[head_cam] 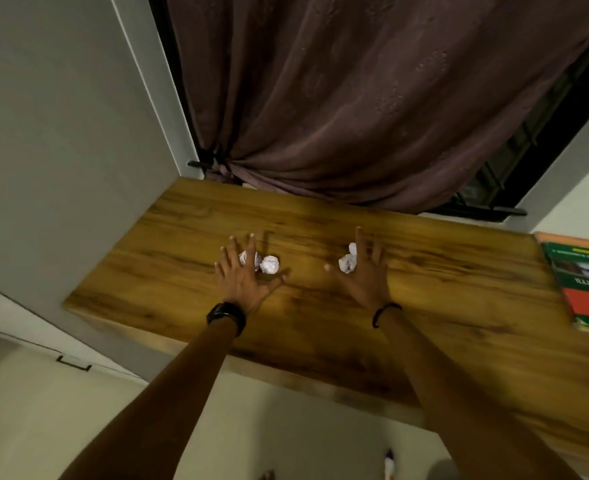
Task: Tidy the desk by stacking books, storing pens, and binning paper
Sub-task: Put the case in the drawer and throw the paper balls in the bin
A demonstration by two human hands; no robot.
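Your open, empty hands, left (pixel 242 275) and right (pixel 364 273), reach the crumpled paper balls (pixel 269 264); close fully around each before lifting off the tabletop (pixel 424 289).

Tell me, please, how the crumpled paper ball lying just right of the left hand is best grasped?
Pinch the crumpled paper ball around its middle, coming from above: it is roundish, lies free on the wooden desk, and the open left hand is right beside it.
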